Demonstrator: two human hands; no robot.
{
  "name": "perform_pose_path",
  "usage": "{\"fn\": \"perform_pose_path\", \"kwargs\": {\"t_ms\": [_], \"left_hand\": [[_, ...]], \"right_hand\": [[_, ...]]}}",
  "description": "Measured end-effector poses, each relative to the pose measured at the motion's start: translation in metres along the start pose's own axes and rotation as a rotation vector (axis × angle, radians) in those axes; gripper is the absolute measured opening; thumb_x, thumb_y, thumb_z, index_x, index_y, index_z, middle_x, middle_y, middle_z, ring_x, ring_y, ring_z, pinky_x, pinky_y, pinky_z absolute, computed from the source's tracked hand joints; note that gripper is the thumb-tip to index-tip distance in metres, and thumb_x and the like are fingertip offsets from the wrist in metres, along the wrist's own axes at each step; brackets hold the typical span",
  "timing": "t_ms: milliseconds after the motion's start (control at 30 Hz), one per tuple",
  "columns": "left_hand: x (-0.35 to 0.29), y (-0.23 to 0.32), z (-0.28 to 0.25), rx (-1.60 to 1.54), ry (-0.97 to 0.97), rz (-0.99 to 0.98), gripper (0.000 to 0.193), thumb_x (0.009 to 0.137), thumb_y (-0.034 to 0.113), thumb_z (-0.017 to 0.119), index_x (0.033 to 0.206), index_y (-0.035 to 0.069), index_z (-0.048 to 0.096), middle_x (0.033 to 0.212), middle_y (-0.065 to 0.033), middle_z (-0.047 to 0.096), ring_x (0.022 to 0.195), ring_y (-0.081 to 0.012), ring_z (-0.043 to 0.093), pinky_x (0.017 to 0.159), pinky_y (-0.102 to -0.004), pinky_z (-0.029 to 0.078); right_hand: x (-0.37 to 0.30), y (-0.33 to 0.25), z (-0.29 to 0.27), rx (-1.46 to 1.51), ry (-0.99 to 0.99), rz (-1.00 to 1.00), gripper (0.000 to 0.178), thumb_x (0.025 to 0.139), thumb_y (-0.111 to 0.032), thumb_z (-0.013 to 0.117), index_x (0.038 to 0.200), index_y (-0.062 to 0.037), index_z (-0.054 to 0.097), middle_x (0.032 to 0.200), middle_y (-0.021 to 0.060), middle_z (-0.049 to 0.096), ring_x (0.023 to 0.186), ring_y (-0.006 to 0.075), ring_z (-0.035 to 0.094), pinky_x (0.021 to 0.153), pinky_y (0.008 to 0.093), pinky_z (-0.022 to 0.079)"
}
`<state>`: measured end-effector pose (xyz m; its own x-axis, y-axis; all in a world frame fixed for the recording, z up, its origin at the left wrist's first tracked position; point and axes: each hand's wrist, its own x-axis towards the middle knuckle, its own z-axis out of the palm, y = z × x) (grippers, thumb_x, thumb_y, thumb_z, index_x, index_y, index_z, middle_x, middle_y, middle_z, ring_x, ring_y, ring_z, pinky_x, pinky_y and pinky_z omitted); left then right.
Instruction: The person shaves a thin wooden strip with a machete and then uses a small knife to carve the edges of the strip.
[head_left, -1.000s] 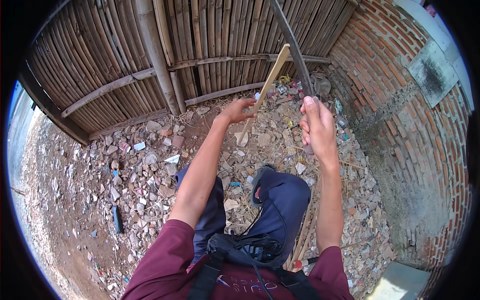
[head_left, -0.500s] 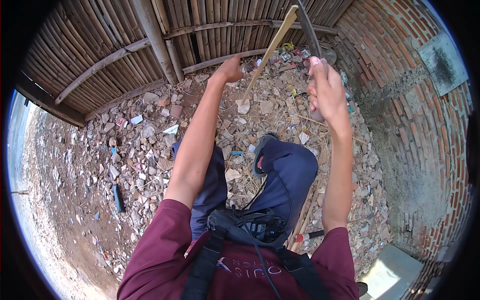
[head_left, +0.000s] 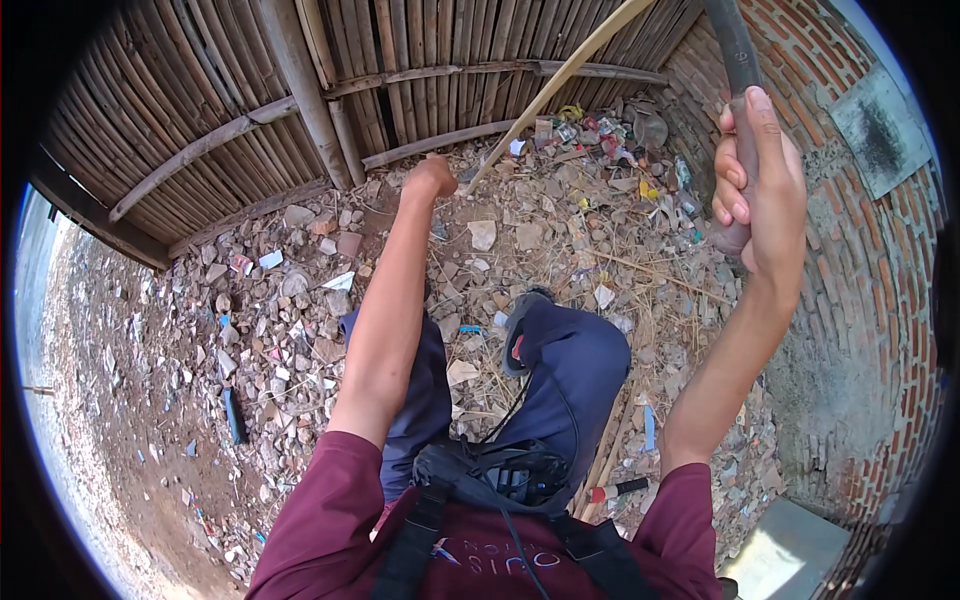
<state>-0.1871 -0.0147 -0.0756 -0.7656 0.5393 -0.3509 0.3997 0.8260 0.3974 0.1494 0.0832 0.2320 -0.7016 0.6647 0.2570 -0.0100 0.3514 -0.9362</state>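
From where I stand, the long, slim strip of pale yellowish wood or bamboo (head_left: 566, 76) leans upward in front of the slatted brown bamboo wall (head_left: 450, 35), its lower end near the stony, rubble-strewn ground (head_left: 290, 345) and its upper end running out of view. I'd judge it light and fairly stiff along its length, though thin enough to flex or split, with edges that might leave splinters. The bare left hand (head_left: 432, 178) is just beside its lower part, back turned up and fingers hidden; I cannot tell whether they are spread or pinching anything, or whether they touch the strip. The bare right hand (head_left: 770, 185) is wrapped firmly around the handle of a long, dark-bladed metal machete (head_left: 735, 48), raised near the weathered red brick wall (head_left: 845, 270), thumb lying along the grip. That tool looks much the heavier, rigid and blade-weighted, so the handle is the only sound place to hold it. The strip I'd take by its lower stretch, well apart from the blade, with a snug but gentle grasp.
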Motion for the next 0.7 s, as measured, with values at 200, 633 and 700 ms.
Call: {"fn": "perform_pose_path", "kwargs": {"t_ms": [200, 633, 700], "left_hand": [[-0.008, 0.027, -0.003, -0.036, 0.051, -0.076, 0.073, 0.095, 0.010, 0.062, 0.161, -0.007, 0.035, 0.153, -0.0249, 0.058, 0.140, -0.0377, 0.059, 0.115, -0.0464, 0.052], [-0.003, 0.013, -0.009, -0.085, 0.092, -0.120, 0.072, 0.094, 0.014, 0.070, 0.156, -0.006, 0.039, 0.154, -0.0251, 0.058, 0.141, -0.0385, 0.059, 0.114, -0.0474, 0.052], [-0.013, 0.017, -0.014, -0.122, 0.067, -0.145, 0.074, 0.095, 0.016, 0.071, 0.158, -0.004, 0.037, 0.156, -0.0246, 0.055, 0.143, -0.0397, 0.057, 0.116, -0.0486, 0.050]], "right_hand": [[0.024, 0.082, 0.017, -0.180, -0.165, 0.219, 0.048, 0.111, -0.053, 0.054, 0.097, -0.0068, 0.055, 0.062, -0.0032, 0.046, 0.043, 0.0053, 0.042, 0.040, 0.0262, 0.039], [0.014, 0.017, -0.011, -0.039, -0.002, 0.059, 0.049, 0.110, -0.055, 0.055, 0.104, -0.0067, 0.057, 0.064, -0.0056, 0.045, 0.042, 0.0002, 0.037, 0.041, 0.0214, 0.037], [0.011, 0.013, -0.015, -0.005, -0.004, 0.060, 0.049, 0.110, -0.056, 0.053, 0.105, -0.0071, 0.056, 0.064, -0.0055, 0.045, 0.042, 0.0006, 0.037, 0.041, 0.0214, 0.037]]}}
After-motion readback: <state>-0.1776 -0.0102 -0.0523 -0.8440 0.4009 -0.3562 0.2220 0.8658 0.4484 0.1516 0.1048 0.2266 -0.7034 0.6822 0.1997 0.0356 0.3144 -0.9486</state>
